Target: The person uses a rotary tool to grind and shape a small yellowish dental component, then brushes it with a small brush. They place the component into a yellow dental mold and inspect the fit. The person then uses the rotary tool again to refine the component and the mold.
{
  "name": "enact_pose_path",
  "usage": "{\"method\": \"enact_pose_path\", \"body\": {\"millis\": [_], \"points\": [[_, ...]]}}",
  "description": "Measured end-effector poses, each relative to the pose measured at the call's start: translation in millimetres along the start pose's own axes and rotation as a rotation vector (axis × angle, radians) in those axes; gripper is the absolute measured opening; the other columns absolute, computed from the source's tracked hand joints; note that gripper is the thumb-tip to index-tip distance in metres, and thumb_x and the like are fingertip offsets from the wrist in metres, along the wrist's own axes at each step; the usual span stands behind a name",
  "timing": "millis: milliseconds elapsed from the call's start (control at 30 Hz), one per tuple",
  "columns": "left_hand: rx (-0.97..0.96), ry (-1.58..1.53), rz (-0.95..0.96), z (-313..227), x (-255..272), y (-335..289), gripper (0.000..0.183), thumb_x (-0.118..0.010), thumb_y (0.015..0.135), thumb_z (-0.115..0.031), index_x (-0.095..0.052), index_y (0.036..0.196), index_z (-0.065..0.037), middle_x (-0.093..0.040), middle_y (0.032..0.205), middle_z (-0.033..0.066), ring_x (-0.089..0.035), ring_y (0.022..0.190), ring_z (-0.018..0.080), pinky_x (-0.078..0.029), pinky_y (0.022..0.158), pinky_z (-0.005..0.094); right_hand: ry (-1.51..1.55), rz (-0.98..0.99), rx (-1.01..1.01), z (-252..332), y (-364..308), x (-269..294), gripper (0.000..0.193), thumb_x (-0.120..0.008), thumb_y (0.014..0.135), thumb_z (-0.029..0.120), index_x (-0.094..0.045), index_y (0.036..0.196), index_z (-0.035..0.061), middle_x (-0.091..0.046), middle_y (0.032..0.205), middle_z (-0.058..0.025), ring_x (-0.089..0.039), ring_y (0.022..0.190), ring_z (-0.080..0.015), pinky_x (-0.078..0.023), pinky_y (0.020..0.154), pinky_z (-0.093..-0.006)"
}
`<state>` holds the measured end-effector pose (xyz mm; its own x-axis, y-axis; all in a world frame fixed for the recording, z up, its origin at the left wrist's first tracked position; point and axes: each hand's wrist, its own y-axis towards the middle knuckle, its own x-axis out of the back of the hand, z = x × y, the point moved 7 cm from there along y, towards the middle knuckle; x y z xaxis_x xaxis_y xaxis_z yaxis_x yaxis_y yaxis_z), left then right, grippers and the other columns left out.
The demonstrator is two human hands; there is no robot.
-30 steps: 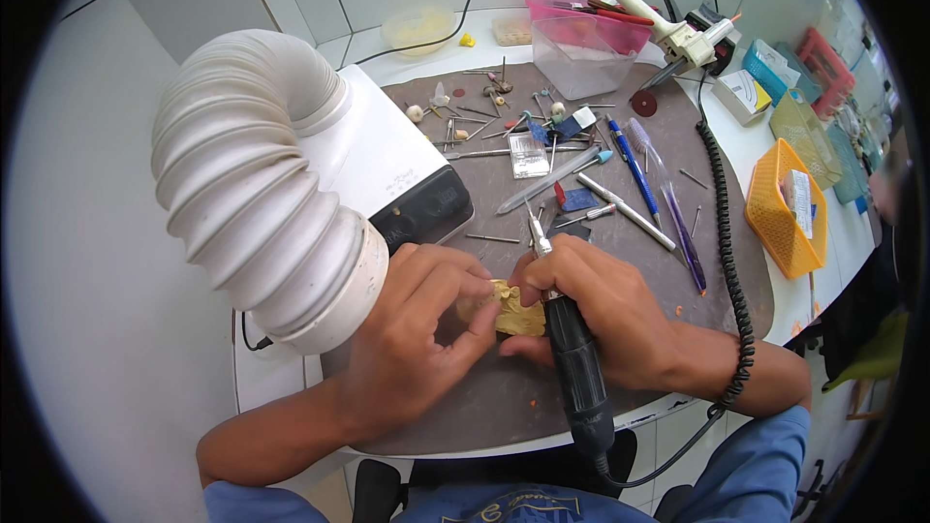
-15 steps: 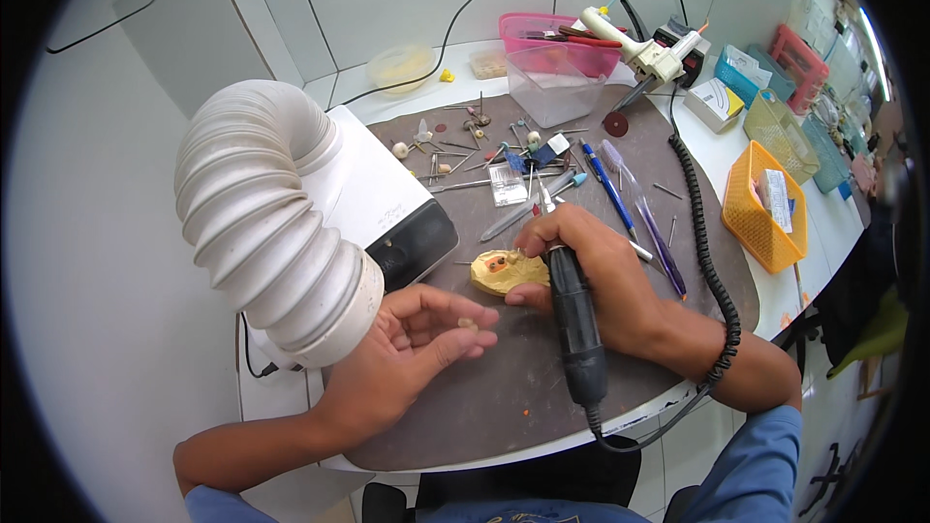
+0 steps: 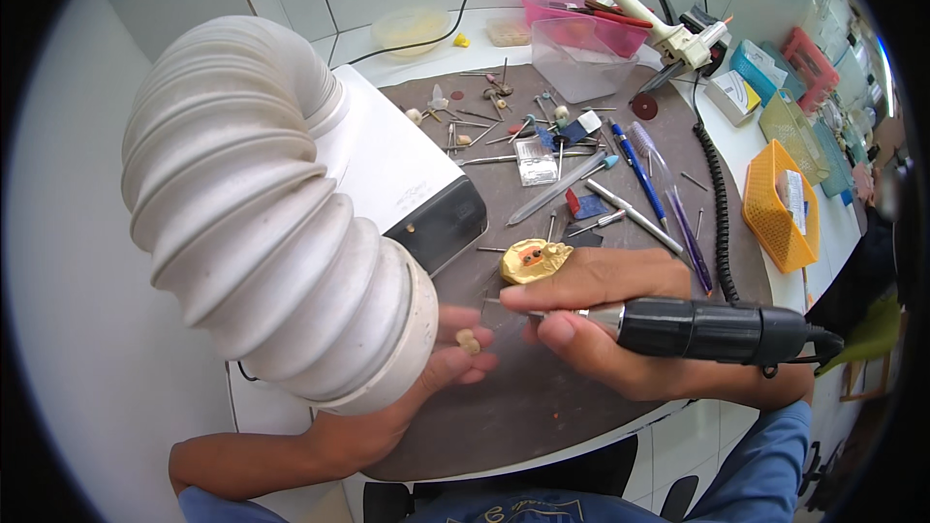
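Note:
Between the fingertips of my left hand (image 3: 444, 368) is a small tooth-coloured dental crown (image 3: 468, 341), probably of joined units. The mouth of a hose hides part of that hand. My right hand (image 3: 605, 353) grips a black and silver rotary handpiece (image 3: 712, 329), lying nearly level. Its thin bur (image 3: 494, 300) points left, just above the crown and apart from it. Beyond my right fingers, a yellow plaster dental model (image 3: 523, 264) rests on the mat, with an orange-pink patch holding two dark spots.
A wide white ribbed hose (image 3: 232, 194) arches over the left side beside a white box-shaped unit (image 3: 387, 165). Burs, pens and a brush (image 3: 678, 223) lie across the brown mat (image 3: 523, 426). A coiled cord (image 3: 722, 203) and an orange basket (image 3: 765, 223) are at right.
My right hand has left the model and swung the handpiece from upright to level, its tip now by the crown. My left hand still holds the crown. The view has shifted, with the hose looming larger.

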<state>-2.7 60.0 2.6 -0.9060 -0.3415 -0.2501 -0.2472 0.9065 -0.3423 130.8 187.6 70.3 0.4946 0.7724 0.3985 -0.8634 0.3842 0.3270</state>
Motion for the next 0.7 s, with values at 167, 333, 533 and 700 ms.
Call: {"method": "enact_pose_path", "body": {"millis": [167,333,533,700], "points": [[-0.059,0.04,0.047,-2.0,-0.6,-0.2,0.024,-0.068,0.095,0.001,-0.056,0.116,0.001,-0.068,0.115,0.0192,-0.072,0.101,0.022,-0.06,0.09,0.0317,-0.009,0.02,0.078,-2.2,-7.4,-5.9,0.019,-0.074,0.082,0.008,-0.075,0.099,-0.0013,-0.074,0.088,-0.0131,-0.074,0.083,-0.0231,-0.059,0.077,-0.0325],[-0.102,0.006,0.025,-2.8,-0.5,-0.8,0.023,-0.07,0.093,0.004,-0.054,0.11,0.0,-0.067,0.114,0.0194,-0.073,0.1,0.0227,-0.061,0.087,0.032,0.199,-0.139,0.144,-18.4,-19.3,-13.4,0.02,-0.078,0.078,0.004,-0.065,0.093,-0.0008,-0.072,0.085,-0.016,-0.076,0.081,-0.0263,-0.06,0.074,-0.0332],[-0.196,-0.026,0.042,-3.8,-3.1,1.4,0.023,-0.069,0.092,0.006,-0.054,0.108,0.0,-0.066,0.112,0.0192,-0.072,0.1,0.0226,-0.062,0.091,0.0336,0.118,-0.05,0.171,-9.5,-18.3,-17.7,0.02,-0.076,0.078,0.001,-0.061,0.093,-0.002,-0.068,0.077,-0.0159,-0.077,0.088,-0.0313,-0.062,0.08,-0.0394],[-0.189,-0.028,0.034,-4.3,-4.9,1.4,0.024,-0.069,0.091,0.008,-0.053,0.108,0.0,-0.066,0.109,0.0192,-0.071,0.1,0.0209,-0.062,0.092,0.0339,0.097,-0.096,0.272,-7.7,-16.9,-16.3,0.018,-0.076,0.077,0.001,-0.062,0.087,-0.0031,-0.068,0.073,-0.0154,-0.077,0.079,-0.0286,-0.064,0.082,-0.0429]]}}
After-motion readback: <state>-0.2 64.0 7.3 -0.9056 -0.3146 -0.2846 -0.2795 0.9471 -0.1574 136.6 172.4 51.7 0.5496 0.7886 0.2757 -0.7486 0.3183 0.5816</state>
